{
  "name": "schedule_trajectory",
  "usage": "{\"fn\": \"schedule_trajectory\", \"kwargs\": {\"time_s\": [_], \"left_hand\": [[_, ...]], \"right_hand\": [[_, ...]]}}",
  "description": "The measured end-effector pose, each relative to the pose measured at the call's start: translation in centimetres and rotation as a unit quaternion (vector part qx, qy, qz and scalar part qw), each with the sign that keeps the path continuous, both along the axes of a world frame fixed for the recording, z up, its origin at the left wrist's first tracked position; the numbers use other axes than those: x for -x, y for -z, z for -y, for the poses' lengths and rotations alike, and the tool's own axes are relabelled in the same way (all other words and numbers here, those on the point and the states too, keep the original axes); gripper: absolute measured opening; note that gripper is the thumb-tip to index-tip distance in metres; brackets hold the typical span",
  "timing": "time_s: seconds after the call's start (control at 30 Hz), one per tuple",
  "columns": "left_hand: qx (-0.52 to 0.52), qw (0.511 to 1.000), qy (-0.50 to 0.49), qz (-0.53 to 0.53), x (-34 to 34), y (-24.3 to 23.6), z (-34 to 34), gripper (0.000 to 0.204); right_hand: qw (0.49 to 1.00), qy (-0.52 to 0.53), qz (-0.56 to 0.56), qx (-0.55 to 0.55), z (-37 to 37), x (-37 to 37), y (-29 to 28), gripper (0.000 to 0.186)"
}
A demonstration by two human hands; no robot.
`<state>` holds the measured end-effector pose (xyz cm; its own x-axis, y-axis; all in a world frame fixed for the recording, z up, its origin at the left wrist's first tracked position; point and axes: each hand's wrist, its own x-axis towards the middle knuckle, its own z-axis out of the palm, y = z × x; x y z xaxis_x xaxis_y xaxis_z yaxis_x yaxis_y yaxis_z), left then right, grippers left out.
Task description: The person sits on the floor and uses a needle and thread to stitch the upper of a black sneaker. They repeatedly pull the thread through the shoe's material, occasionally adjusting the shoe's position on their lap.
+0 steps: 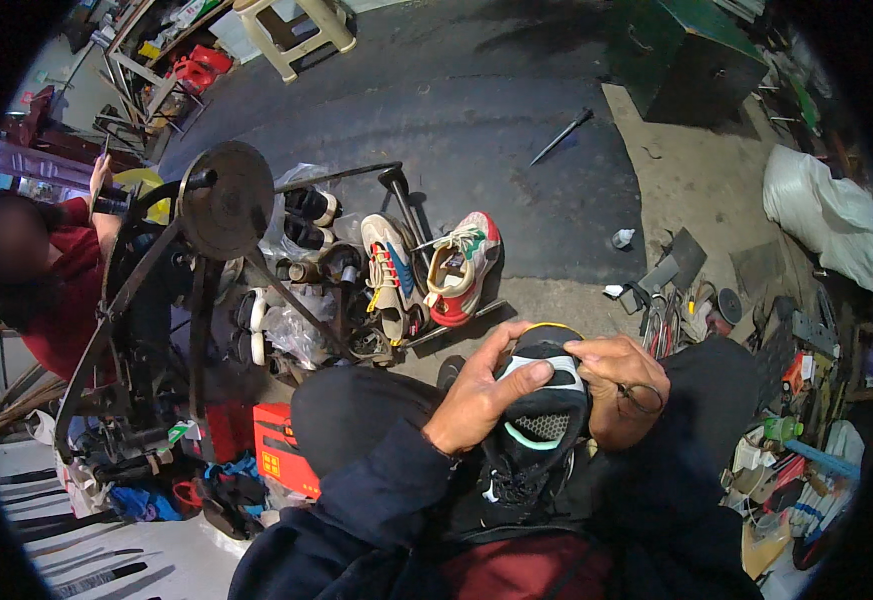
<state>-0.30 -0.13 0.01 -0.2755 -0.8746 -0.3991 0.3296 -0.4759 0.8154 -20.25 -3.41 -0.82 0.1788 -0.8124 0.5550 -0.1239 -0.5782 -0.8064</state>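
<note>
And there's the black shoe [524,468] before you, left hand [479,398] clasped round its far end, right hand [629,388] pinching its edge, seemingly mid-adjustment, the next move calling for steady pressure.

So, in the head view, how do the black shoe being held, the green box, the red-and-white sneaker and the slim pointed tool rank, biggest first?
1. Black shoe and green box: too alike to rank; the shoe is nearer the camera.
2. Red-and-white sneaker.
3. Slim pointed tool.
</note>
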Motion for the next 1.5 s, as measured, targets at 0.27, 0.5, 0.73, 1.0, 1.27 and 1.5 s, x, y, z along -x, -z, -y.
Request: {"fn": "schedule_trajectory", "kwargs": {"time_s": [0.27, 0.5, 0.73, 1.0, 1.27, 1.5], "left_hand": [[0.005, 1.0, -0.01, 0.006, 0.3, 0.0, -0.1, 0.056], [0.006, 1.0, 0.003, -0.001, 0.6, -0.2, 0.1, 0.054], [0.018, 1.0, 0.01, 0.021, 0.3, 0.1, 0.1, 0.06], [0.007, 1.0, 0.012, 0.011, 0.3, -0.2, 0.2, 0.059], [0.005, 1.0, 0.001, -0.002, 0.2, -0.2, 0.0, 0.056], [0.011, 1.0, 0.007, 0.007, 0.1, 0.1, -0.2, 0.057]], "right_hand": [[0.984, -0.018, 0.061, -0.167, 0.5, -0.8, 0.2, 0.012], [0.971, -0.001, 0.144, -0.192, -0.4, -0.5, 0.1, 0.007], [0.995, -0.01, 0.062, -0.082, -0.2, 0.6, 0.7, 0.012], [1.0, -0.005, -0.022, 0.003, 0.6, 0.1, 0.3, 0.02], [0.986, 0.008, 0.09, -0.138, -0.4, -0.2, 0.8, 0.016], [0.998, -0.002, 0.032, -0.048, -0.2, 0.4, 0.3, 0.019]]}}
